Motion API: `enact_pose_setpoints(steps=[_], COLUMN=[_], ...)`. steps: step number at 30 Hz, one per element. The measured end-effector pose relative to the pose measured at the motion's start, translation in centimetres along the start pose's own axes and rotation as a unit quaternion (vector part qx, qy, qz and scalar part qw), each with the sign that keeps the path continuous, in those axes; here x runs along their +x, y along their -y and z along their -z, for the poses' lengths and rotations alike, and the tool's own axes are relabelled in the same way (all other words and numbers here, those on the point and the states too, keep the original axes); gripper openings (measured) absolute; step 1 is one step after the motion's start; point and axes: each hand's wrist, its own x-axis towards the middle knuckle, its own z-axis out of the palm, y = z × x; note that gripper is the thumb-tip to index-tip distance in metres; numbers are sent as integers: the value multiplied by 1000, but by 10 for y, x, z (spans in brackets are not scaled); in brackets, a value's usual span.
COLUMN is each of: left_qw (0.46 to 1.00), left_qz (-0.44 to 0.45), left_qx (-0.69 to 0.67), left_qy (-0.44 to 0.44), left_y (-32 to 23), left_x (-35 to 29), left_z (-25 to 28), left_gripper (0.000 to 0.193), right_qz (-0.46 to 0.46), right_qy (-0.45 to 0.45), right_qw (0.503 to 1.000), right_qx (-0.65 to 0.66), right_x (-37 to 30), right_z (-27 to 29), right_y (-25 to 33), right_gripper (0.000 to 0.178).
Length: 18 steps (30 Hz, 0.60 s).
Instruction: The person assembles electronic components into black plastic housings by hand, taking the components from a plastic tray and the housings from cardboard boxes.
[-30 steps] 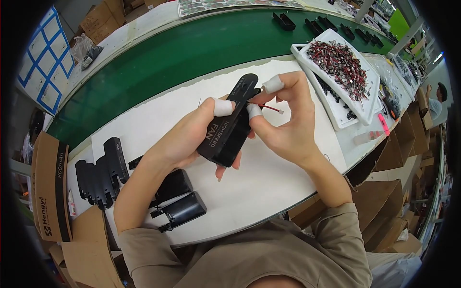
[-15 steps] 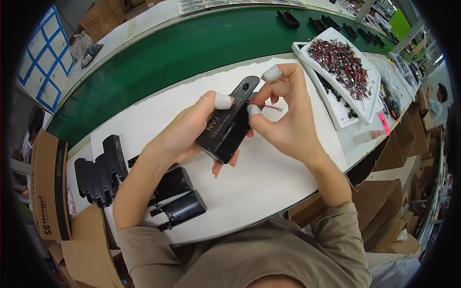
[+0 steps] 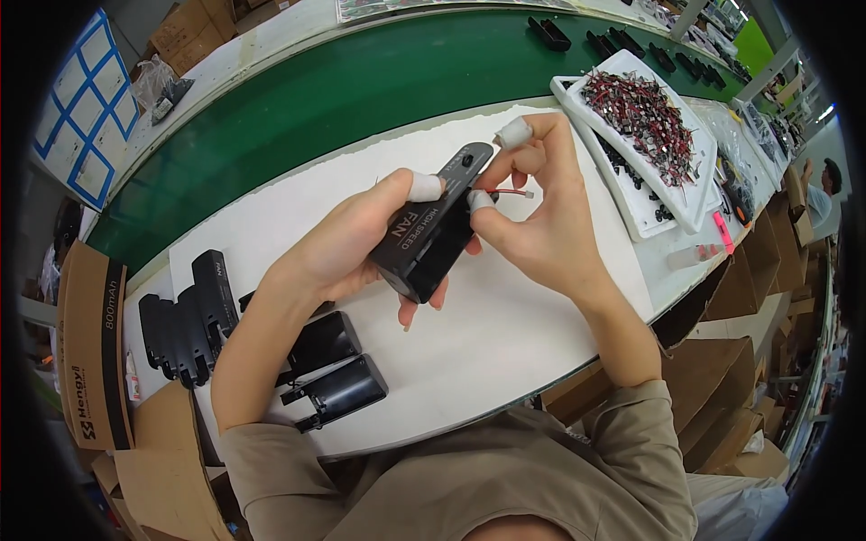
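Observation:
My left hand point(image 3: 338, 234) is wrapped round a black fan housing point(image 3: 433, 225), its taped thumb on the printed face and its fingers underneath. The housing is held tilted above the white work sheet, its rounded end pointing away from me. A short red wire lead point(image 3: 508, 191) with a small white connector sticks out from the housing's right side. My right hand point(image 3: 550, 212) pinches there, with the taped thumb against the housing edge by the lead. Its taped index finger is bent near the rounded end. Where the lead enters is hidden by the thumb.
Black housing shells point(image 3: 338, 394) lie near my left forearm, beside a row of housings point(image 3: 185, 329). White foam trays point(image 3: 591, 135) at right hold wired parts and small black pieces. A green conveyor belt point(image 3: 298, 117) carries black shells behind. Cardboard boxes point(image 3: 95, 352) flank the table.
The housing has shifted slightly right in my hands. The lead's connector has risen a little beside my right thumb. Black shells on the belt have moved slightly right.

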Motion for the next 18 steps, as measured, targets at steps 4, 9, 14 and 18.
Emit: enact_pose_setpoints(steps=[4,9,14,18], left_qw=[1000,1000,999,999], left_qz=[-2,-6,20,28], left_qx=[-12,4,22,24], left_qy=[2,8,14,24], left_y=[1,2,0,-1], left_x=[0,-1,-1,-1], left_z=[3,0,1,3], left_gripper=[45,44,46,47], right_qz=[-7,2,9,35], right_qy=[-3,-7,-15,-47], right_qw=[1000,1000,999,996], right_qx=[-2,-12,-28,-67], right_x=[-1,-1,-3,-5], right_z=[1,-2,-7,-11], right_y=[1,1,1,-1], right_gripper=[42,46,46,53])
